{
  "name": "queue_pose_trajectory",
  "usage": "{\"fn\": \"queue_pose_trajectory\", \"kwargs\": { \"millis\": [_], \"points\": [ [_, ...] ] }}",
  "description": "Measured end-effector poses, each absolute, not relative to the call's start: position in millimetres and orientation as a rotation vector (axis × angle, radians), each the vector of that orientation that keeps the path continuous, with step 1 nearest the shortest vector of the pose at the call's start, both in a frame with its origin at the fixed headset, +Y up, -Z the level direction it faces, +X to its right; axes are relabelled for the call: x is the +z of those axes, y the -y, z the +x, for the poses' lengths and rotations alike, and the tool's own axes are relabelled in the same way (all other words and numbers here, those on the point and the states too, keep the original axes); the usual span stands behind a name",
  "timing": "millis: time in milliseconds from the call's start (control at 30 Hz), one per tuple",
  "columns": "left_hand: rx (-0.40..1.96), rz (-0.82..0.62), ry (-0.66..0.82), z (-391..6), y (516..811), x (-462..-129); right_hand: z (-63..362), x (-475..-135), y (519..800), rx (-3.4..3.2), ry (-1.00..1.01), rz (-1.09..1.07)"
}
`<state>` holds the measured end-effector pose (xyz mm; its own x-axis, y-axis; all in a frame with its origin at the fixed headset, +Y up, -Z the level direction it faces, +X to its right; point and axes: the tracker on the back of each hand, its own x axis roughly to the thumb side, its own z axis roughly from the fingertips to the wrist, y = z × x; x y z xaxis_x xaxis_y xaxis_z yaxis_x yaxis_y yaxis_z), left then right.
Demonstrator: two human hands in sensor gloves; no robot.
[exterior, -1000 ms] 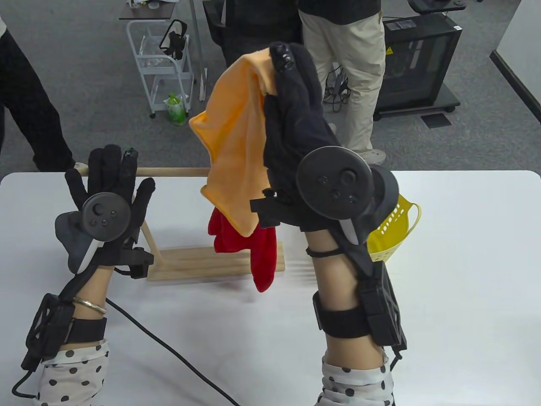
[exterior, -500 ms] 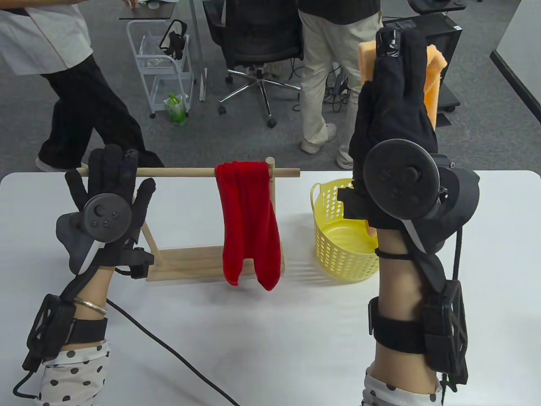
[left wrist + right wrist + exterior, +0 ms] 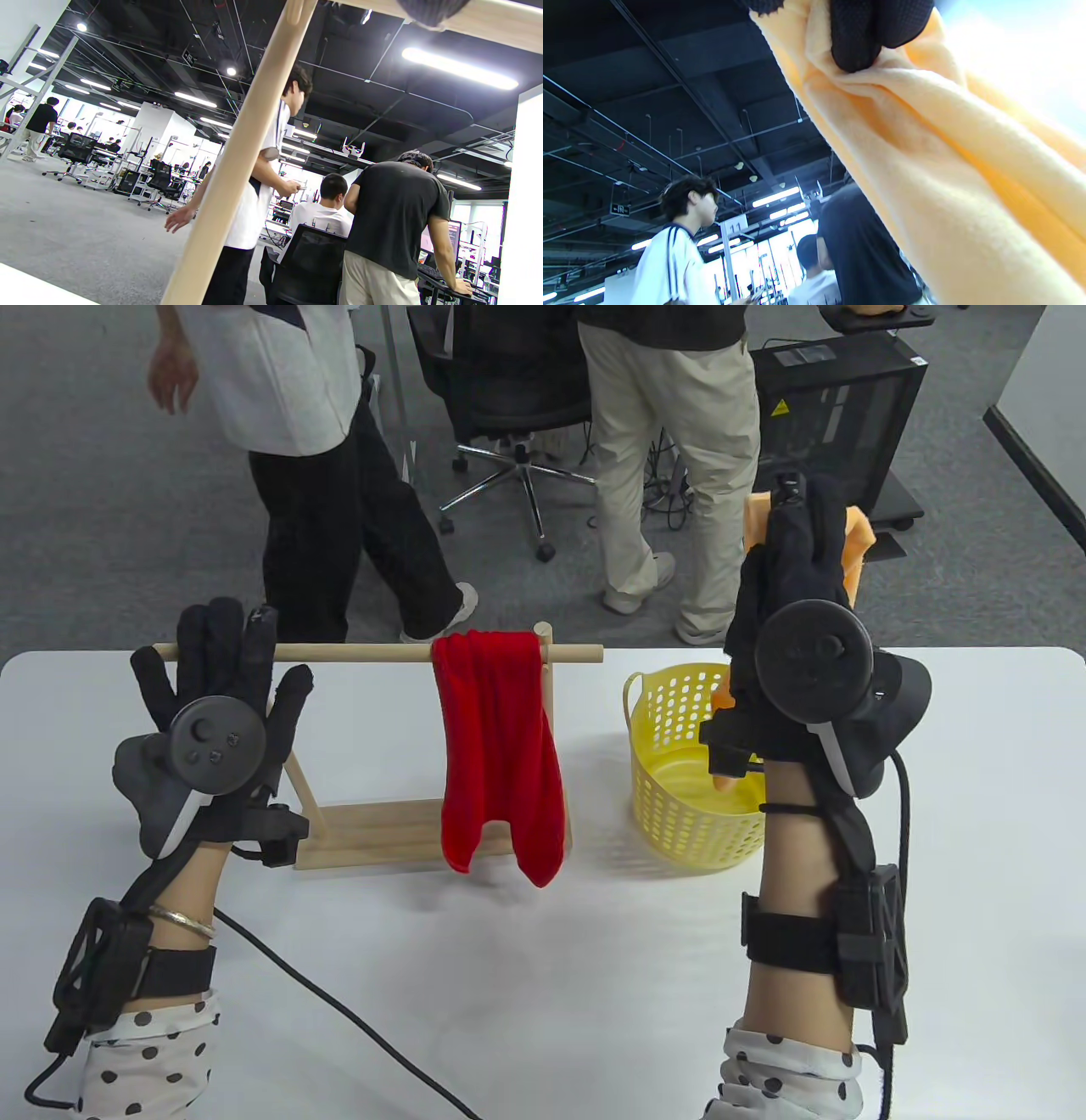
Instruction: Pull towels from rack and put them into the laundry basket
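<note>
The right hand (image 3: 793,585) pinches the orange towel (image 3: 925,169), which hangs below it into the laundry basket (image 3: 679,780). The towel looks light, soft and limp; hold a bunched fold. The left hand (image 3: 216,704) is spread against the rack (image 3: 356,651).

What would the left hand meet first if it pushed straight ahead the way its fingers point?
Likely the rack's wooden rail: the left hand's straight fingers already overlap its left end, though depth is unclear.
</note>
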<state>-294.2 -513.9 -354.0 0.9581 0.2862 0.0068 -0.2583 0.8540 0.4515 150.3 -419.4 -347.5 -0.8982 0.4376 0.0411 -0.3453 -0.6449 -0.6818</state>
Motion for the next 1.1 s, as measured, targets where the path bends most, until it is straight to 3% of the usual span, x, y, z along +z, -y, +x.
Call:
{"fn": "queue_pose_trajectory", "kwargs": {
  "millis": [333, 467, 1100],
  "points": [
    [0.281, 0.467, -0.061, -294, 515, -354, 163, -388, 509, 2.512, 0.579, -0.255],
    [0.279, 0.467, -0.061, -294, 515, -353, 166, -394, 531, 2.585, 0.522, -0.328],
    [0.269, 0.466, -0.064, -294, 516, -353, 172, -387, 542, 2.787, 0.521, -0.37]
  ]
}}
